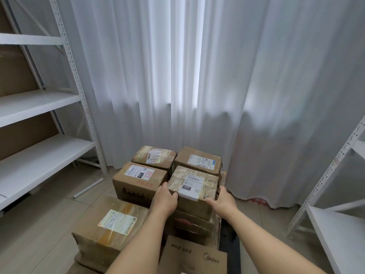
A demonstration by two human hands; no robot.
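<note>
Closest to us lie a Midea carton (195,258) and, to its left, a big box (110,224) with a green-edged label; just past them our left hand (165,199) and right hand (223,198) grip the taped box (194,184) by its near corners. Our thumbs hook over its top edge while the fingers (163,185) wrap down its sides, so it sits between our palms, atop the stack. Beyond stand a red-printed box (138,182) just to the left and the white curtain (197,76).
</note>
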